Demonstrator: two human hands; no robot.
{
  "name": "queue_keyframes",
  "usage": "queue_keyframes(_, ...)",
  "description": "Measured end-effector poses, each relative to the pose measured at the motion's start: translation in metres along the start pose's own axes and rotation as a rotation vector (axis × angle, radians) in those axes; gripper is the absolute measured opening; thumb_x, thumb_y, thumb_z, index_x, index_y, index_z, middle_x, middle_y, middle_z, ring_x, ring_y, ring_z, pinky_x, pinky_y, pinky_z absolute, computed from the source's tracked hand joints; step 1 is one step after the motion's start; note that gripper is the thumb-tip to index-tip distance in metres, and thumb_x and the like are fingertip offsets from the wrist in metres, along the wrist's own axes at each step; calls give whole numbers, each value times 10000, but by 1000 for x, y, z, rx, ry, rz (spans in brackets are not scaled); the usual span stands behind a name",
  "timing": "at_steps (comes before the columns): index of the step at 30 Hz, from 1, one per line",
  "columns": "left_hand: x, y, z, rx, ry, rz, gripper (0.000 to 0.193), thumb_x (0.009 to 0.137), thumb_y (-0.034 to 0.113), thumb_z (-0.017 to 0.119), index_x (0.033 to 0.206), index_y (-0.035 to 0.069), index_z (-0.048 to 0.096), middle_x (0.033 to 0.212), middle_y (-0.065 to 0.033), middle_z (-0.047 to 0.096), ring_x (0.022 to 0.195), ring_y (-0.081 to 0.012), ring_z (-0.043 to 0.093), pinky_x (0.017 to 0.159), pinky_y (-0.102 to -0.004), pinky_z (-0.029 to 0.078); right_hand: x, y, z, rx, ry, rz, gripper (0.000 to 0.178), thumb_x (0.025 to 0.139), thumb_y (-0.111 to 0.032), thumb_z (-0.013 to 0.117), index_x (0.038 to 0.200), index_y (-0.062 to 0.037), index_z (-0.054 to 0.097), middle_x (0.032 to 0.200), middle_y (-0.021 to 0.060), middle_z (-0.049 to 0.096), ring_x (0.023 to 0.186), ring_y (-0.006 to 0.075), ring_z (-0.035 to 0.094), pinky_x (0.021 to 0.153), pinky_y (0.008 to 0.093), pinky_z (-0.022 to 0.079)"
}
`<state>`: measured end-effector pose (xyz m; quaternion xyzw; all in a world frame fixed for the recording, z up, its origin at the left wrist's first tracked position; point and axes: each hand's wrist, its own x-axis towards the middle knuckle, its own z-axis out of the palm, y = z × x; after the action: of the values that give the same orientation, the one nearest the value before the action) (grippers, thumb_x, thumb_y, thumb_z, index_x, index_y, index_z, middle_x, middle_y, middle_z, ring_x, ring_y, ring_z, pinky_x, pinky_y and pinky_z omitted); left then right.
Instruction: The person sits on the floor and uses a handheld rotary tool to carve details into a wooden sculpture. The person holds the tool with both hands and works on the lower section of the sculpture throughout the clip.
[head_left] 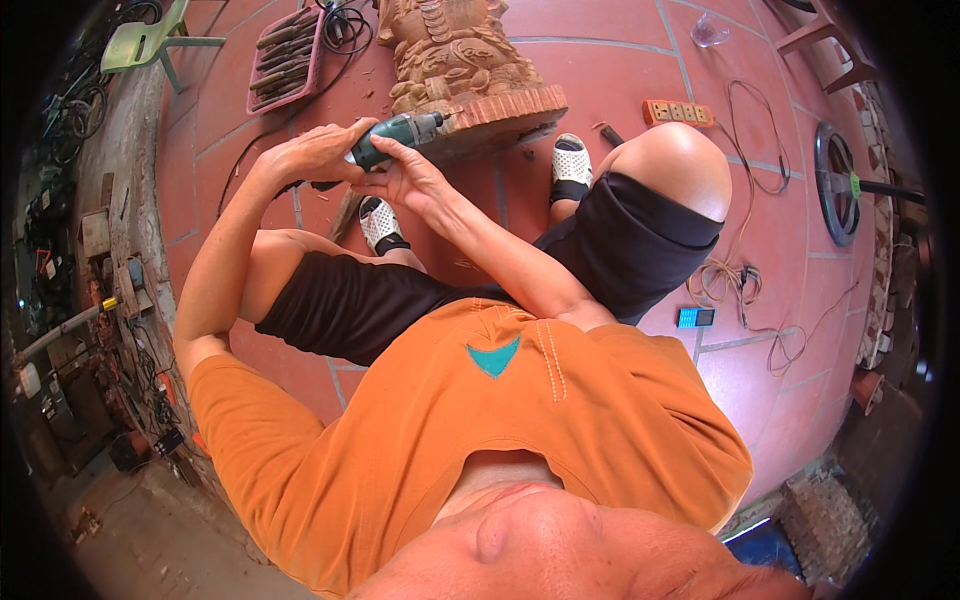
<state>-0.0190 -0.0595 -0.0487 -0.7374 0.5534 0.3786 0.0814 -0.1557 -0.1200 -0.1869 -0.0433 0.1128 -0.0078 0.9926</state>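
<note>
A green-bodied die grinder (395,138) points its thin bit at the edge of a carved wooden sculpture (465,70). That bit is at the near corner of the thick wooden base (510,115); whether it touches the wood I cannot tell. Around the rear of the grinder my left hand (325,152) is closed, its fingers partly hidden. From the near side my right hand (405,178) grips the body, thumb along its top. The carving has relief patterns and stands just beyond my feet.
A pink basket (288,60) of chisel-like tools lies at the far left, beside coiled black cable (345,28). An orange power strip (678,112) is right of the carving. Cords, a small blue phone (696,317) and a dark wheel-shaped ring (837,185) lie right on red tiles.
</note>
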Motion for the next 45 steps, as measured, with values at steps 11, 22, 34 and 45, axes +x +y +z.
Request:
queue_keyframes(11,-3,6,-1,8,-20,-10,829,693,199,728,1405,94,318,799,-229,652,756,-402,656,673,-471,500,-4,5,0,39,22,11,423,855,-234,740,1181,-74,522,1021,121,656,891,313,691,825,518,577)
queue_keyframes(22,-4,3,-2,13,-23,33,829,710,215,743,1416,110,321,771,-205,644,738,-392,647,654,-464,486,-10,10,6,90,38,-7,454,847,-201,745,1200,-70,490,1117,126,603,937,349,673,849,557,574)
queue_keyframes(34,-7,7,-6,-17,-62,12,816,719,195,743,1417,122,326,779,-196,634,756,-373,645,661,-453,485,-10,14,8,106,37,-20,473,854,-190,737,1229,-65,477,1147,117,591,1001,351,654,870,562,565)
queue_keyframes(45,-3,-3,-1,-16,-26,-17,806,710,185,734,1398,121,319,825,-223,637,819,-416,642,714,-487,484,-4,6,6,29,15,-13,435,874,-242,722,1216,-77,510,1046,124,666,890,300,694,826,497,569)
